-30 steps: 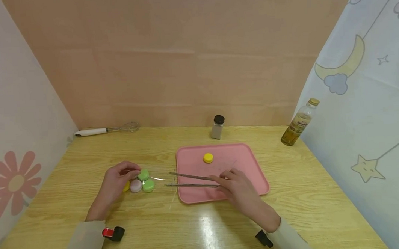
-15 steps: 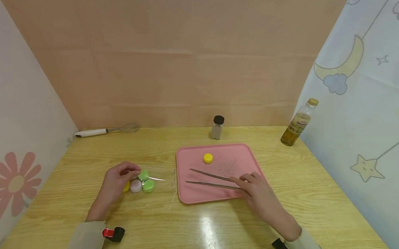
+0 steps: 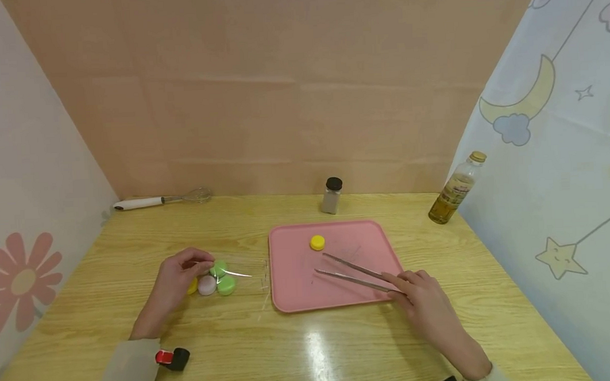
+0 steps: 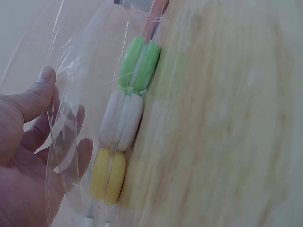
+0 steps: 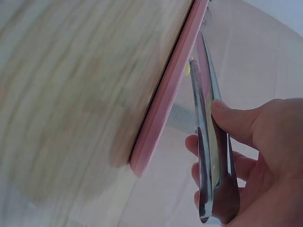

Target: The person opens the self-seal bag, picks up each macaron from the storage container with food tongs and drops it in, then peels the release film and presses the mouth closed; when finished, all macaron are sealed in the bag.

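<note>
Metal tongs [image 3: 355,276], gripped by the right hand [image 3: 429,307], spread over the tray [image 3: 291,286] near its yellow macaron [image 3: 317,243], while the left hand [image 3: 179,277] pinches the bag [image 4: 87,90] of macarons [image 4: 120,118] on the table [image 3: 231,355], seemingly to hold it open.

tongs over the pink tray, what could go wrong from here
The tips of the tongs are spread near the yellow macaron, so an uneven squeeze might push it across the pink tray.

The clear bag looks thin and loose at the left hand, so its film could fold or snag the tongs if the right hand brings them there.
</note>
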A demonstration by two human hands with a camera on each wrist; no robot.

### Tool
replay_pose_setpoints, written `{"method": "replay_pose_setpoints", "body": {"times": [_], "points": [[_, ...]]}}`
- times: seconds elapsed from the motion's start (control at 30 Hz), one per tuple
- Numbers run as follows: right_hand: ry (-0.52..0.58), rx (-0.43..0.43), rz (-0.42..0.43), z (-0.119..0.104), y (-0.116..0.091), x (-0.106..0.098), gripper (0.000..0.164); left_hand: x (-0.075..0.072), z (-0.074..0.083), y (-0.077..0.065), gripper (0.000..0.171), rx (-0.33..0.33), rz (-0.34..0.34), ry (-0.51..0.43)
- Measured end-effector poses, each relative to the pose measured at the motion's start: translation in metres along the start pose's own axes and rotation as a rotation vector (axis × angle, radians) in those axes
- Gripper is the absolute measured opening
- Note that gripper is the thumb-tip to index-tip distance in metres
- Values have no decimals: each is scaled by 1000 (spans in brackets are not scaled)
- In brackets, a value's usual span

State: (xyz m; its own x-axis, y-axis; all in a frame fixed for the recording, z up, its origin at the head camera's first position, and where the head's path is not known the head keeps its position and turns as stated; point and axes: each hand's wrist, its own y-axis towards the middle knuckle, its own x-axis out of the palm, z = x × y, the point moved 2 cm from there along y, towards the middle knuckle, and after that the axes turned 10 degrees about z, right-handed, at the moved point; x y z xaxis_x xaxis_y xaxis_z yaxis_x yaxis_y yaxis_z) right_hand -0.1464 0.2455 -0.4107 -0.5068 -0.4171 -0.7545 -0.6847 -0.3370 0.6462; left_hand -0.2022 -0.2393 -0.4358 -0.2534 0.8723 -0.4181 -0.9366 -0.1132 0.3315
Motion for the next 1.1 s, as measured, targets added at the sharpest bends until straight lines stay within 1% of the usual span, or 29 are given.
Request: {"method": "replay_pose_setpoints", "body": {"times": [0.23, 0.43, 0.6, 0.73, 0.97, 1.1], "points": [[-36, -1, -2, 11, -3, -4, 42, 0, -2, -1, 10, 24, 11, 7], [-24, 2, -1, 19, -1, -5, 43, 1, -3, -1, 9, 38, 18, 5], [-15, -9, -8, 25, 3, -1, 40, 1, -4, -1, 9, 41, 18, 7], [-13, -21, -6, 27, 8, 4, 37, 1, -4, -1, 9, 30, 16, 19], [-22, -47, 6, 26, 18, 12, 37, 1, -3, -1, 11, -11, 1, 22], [-23, -64, 7, 25, 25, 18, 35, 1, -3, -1, 11, -18, 0, 21]]}}
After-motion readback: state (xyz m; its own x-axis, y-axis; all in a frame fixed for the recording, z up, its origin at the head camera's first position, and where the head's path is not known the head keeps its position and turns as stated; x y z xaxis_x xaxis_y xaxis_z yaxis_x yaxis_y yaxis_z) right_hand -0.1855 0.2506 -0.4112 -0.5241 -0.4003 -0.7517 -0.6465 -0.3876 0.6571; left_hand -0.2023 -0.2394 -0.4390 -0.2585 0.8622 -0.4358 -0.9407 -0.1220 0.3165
